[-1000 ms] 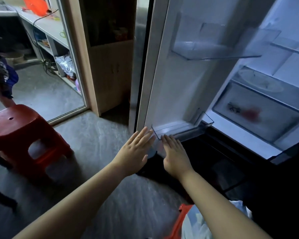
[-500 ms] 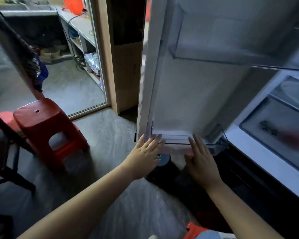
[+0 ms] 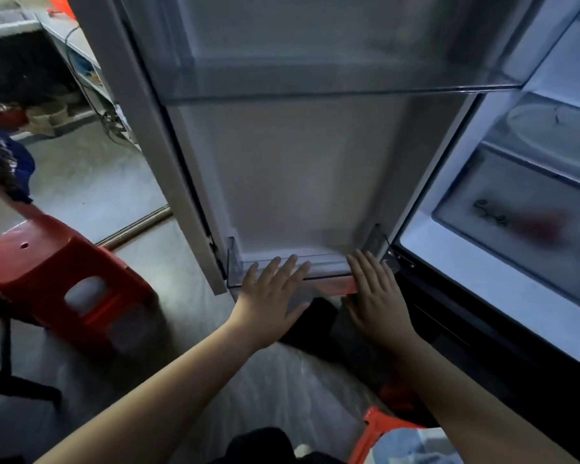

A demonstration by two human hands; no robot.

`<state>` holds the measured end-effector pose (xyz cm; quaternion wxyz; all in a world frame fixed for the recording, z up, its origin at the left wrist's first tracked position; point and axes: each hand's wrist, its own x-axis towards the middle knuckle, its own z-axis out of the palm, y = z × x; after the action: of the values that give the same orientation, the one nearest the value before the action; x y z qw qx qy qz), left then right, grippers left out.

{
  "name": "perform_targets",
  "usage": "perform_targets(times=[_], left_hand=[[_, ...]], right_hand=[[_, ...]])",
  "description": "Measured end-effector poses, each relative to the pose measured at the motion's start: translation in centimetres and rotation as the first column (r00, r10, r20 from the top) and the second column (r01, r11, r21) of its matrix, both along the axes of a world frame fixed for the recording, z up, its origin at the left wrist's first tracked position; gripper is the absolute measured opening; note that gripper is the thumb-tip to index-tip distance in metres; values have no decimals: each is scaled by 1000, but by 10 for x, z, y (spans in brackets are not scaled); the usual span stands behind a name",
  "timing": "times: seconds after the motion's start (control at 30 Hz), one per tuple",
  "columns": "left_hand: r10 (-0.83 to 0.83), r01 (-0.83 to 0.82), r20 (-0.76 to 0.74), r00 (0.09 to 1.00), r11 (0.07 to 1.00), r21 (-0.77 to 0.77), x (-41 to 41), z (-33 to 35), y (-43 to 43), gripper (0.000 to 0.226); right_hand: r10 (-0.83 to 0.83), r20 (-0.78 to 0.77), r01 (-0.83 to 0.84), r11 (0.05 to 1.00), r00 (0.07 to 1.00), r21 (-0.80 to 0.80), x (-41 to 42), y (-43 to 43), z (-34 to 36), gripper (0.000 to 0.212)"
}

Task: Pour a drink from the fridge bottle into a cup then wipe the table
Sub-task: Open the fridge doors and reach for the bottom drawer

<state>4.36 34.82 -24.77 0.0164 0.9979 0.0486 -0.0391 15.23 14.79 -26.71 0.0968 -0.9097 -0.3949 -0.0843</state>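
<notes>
**While rummaging at the open fridge door (image 3: 298,179): barely started**

Both flat, fingers (image 3: 291,264) straight, gripping nothing: left hand (image 3: 275,296) and right hand (image 3: 372,293) laid against the clear door bin (image 3: 235,267) at lower centre. No bottle visible in that bin or on the shelf (image 3: 315,92) above. No cup or table in view. Guessing fetching, pouring, wiping all left.

Left hand (image 3: 275,296) and right hand (image 3: 375,293) flat against door bin (image 3: 329,267).

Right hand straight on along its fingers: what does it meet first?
Probably the clear door bin: the right hand has its fingers seemingly at the bin's right end. Behind it stands the fridge door.
</notes>
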Motion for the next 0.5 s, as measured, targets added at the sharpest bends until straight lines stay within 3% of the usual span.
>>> perform_targets(times=[0.3, 0.4, 0.5], left_hand=[[-412, 411, 85, 907, 911, 34, 86, 17, -32, 60], [-536, 537, 112, 837, 843, 24, 120, 22, -49, 63], [-629, 640, 182, 756, 769, 3, 154, 29, -77, 62]], right_hand=[[76, -28, -73, 992, 997, 102, 17, -27, 5, 62], [-88, -67, 99, 977, 994, 190, 33, -54, 14, 60], [-321, -154, 353, 891, 934, 285, 52, -83, 24, 59]])
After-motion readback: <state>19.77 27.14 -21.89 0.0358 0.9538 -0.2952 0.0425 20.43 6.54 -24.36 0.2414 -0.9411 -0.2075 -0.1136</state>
